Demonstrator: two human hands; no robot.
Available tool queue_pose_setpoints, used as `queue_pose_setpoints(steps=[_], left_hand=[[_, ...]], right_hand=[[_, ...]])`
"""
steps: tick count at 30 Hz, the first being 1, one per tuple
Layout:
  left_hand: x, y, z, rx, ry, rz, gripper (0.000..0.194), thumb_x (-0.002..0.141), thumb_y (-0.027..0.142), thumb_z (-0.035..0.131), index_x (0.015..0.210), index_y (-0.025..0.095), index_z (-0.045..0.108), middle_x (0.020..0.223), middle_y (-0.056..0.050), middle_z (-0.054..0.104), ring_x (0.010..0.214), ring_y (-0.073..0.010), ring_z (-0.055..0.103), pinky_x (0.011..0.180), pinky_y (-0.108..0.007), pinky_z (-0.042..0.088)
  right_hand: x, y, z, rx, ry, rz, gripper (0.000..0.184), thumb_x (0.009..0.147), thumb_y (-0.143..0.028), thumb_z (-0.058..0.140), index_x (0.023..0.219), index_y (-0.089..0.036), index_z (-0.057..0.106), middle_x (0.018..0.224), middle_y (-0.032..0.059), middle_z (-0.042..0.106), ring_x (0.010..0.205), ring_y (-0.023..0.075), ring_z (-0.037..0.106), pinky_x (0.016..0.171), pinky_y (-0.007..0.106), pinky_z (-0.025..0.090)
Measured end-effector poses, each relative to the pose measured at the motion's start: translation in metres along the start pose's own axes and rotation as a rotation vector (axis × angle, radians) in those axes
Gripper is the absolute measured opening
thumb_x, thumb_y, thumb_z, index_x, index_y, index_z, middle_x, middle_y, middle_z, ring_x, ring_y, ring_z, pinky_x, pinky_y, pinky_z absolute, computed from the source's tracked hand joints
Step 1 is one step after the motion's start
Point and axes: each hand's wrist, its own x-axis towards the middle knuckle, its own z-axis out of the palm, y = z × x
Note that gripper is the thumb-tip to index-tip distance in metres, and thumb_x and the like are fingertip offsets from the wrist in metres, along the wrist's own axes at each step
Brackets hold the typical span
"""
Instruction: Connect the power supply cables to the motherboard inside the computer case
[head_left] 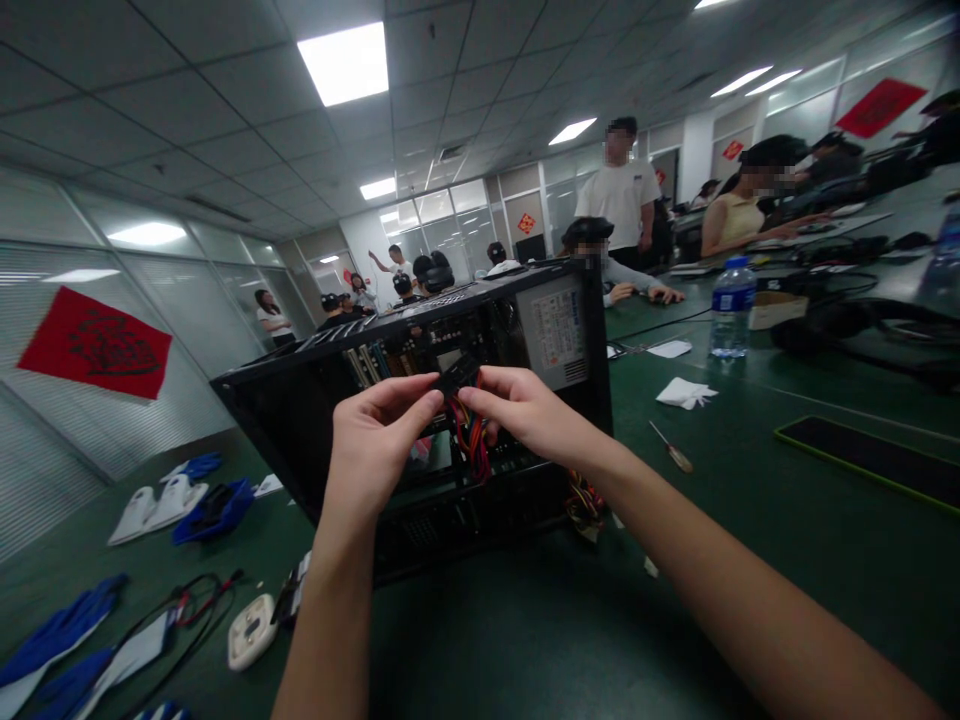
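Computer case [450, 515] on green table [510, 640] beneath lit ceiling panels [345, 65]

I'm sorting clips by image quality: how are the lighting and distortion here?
In the head view, a large ceiling light glares white, the computer case is dark inside, the black part shows little detail, and the right forearm seems lens-stretched.

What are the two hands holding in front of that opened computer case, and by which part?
A small black part: the left hand pinches its left end, the right hand its right end. Its exact kind cannot be told.
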Motion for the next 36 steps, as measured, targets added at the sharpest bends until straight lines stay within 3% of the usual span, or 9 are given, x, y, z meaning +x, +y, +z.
queue_pose_setpoints(steps=[13, 21, 30, 36], left_hand=[[-0.002, 0.003, 0.003, 0.002, 0.071, 0.048, 0.040, 0.071, 0.038, 0.086, 0.104, 0.015, 0.081, 0.094, -0.010, 0.080, 0.083, -0.0249, 0.076, 0.077, -0.033, 0.063], [-0.006, -0.008, 0.020, -0.036, 0.136, 0.096, 0.043, 0.081, 0.040, 0.076, 0.117, 0.016, 0.077, 0.101, -0.009, 0.079, 0.083, -0.0216, 0.074, 0.078, -0.032, 0.062], [-0.010, -0.017, 0.036, 0.150, 0.142, 0.306, 0.042, 0.090, 0.025, 0.064, 0.130, 0.016, 0.069, 0.128, -0.011, 0.070, 0.116, -0.0251, 0.067, 0.103, -0.037, 0.053], [-0.016, -0.020, 0.045, 0.215, 0.108, 0.241, 0.056, 0.094, 0.027, 0.059, 0.146, 0.010, 0.053, 0.134, -0.013, 0.067, 0.124, -0.0271, 0.063, 0.106, -0.038, 0.051]], right_hand=[[0.002, 0.004, 0.020, 0.014, 0.157, -0.131, 0.029, 0.087, -0.045, 0.067, 0.083, -0.017, 0.067, 0.071, -0.0016, 0.061, 0.063, 0.0116, 0.054, 0.058, 0.024, 0.044], [0.001, 0.003, 0.022, 0.043, 0.238, -0.121, 0.032, 0.085, -0.049, 0.069, 0.082, -0.017, 0.066, 0.070, -0.0013, 0.062, 0.059, 0.0105, 0.052, 0.052, 0.023, 0.042], [0.004, 0.010, 0.020, 0.080, 0.343, -0.044, 0.038, 0.078, -0.053, 0.074, 0.074, -0.017, 0.064, 0.062, -0.0027, 0.058, 0.051, 0.0085, 0.047, 0.046, 0.021, 0.038], [0.005, 0.015, 0.024, 0.139, 0.418, -0.035, 0.041, 0.072, -0.055, 0.079, 0.067, -0.017, 0.064, 0.062, -0.0018, 0.059, 0.052, 0.0086, 0.046, 0.045, 0.021, 0.038]])
